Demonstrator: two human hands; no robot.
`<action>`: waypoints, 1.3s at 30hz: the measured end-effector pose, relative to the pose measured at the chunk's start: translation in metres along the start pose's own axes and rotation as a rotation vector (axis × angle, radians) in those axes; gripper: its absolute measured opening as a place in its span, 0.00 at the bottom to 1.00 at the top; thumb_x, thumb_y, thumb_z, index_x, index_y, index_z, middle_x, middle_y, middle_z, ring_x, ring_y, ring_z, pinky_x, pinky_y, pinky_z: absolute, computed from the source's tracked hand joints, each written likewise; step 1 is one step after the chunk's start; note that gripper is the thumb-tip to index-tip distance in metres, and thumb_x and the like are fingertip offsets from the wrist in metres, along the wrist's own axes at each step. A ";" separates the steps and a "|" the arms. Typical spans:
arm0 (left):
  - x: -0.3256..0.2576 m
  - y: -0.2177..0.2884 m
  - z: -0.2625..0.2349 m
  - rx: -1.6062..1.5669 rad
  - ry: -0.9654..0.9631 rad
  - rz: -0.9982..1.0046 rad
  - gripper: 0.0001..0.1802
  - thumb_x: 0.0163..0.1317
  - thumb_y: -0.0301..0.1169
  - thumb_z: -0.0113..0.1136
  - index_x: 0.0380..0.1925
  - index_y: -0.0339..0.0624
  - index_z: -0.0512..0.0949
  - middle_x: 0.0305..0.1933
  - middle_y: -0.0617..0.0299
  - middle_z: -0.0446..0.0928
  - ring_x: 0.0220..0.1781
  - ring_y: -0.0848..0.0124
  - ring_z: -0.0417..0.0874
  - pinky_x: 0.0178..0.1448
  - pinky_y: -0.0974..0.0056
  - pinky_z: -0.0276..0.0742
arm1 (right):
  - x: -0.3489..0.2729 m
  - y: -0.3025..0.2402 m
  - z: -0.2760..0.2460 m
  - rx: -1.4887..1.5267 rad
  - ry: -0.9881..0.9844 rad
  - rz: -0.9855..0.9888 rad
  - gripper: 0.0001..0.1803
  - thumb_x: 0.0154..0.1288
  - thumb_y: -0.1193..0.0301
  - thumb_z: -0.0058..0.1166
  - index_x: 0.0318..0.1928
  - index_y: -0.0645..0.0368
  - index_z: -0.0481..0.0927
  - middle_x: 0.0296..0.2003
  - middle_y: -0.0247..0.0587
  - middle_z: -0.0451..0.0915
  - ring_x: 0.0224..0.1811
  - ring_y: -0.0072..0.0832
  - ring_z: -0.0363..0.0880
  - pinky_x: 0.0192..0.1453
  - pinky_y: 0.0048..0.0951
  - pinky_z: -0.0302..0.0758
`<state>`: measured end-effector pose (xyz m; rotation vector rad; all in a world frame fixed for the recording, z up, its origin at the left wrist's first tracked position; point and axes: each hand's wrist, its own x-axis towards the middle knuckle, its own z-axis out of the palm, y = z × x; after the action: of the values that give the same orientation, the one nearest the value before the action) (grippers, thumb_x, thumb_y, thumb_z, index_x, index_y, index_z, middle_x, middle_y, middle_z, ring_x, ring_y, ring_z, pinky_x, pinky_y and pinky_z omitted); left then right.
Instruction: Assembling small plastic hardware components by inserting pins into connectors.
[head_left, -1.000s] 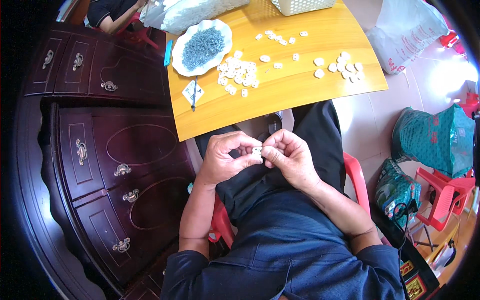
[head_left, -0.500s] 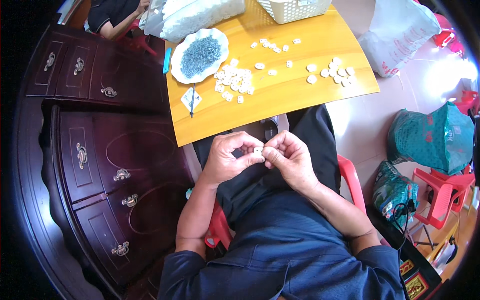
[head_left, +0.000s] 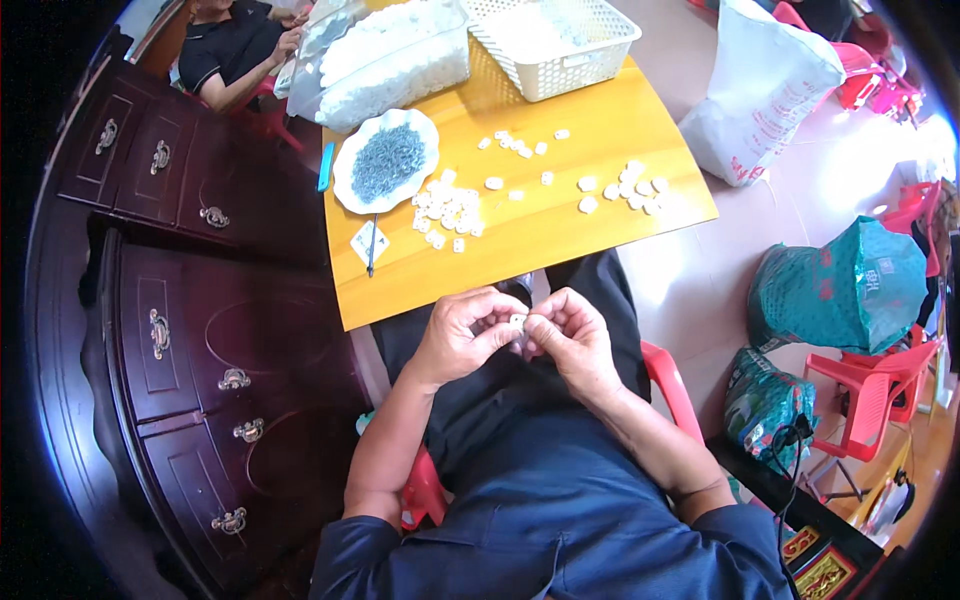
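Over my lap, my left hand [head_left: 462,335] and my right hand [head_left: 570,335] meet fingertip to fingertip, both pinching one small white plastic piece [head_left: 517,321]. Just ahead is the near edge of a yellow wooden table [head_left: 530,240]. On it lie two loose groups of the same white pieces [head_left: 448,208], the other group [head_left: 625,191] further right. A white scalloped plate [head_left: 347,190] of small grey metal parts [head_left: 385,165] sits at the table's left, with a thin dark tool [head_left: 371,245] lying over a small white card.
A white mesh basket [head_left: 560,65] and a clear bag of white pieces [head_left: 390,60] stand at the table's far side. Another person in a dark shirt [head_left: 230,50] sits beyond. Dark wooden cabinets [head_left: 180,330] stand left; a white sack [head_left: 760,90], green bags [head_left: 850,290] and red plastic stools [head_left: 870,390] right.
The view has tilted, so the table sits a little lower in the picture. Both hands stay together over my lap on the small white piece, with only slight finger movement.
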<state>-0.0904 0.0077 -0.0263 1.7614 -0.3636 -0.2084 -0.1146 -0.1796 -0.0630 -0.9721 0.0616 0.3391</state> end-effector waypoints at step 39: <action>0.046 0.237 0.011 0.398 -0.308 0.643 0.15 0.53 0.44 0.70 0.32 0.46 0.84 0.31 0.59 0.80 0.30 0.60 0.83 0.31 0.60 0.78 | 0.045 -0.008 -0.207 0.675 0.460 0.150 0.12 0.77 0.65 0.49 0.47 0.60 0.78 0.43 0.46 0.80 0.48 0.38 0.80 0.53 0.35 0.81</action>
<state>-0.0814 -0.0628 0.2043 1.8994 -1.2367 0.0647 -0.0487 -0.3419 -0.1830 -0.3570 0.6316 0.2015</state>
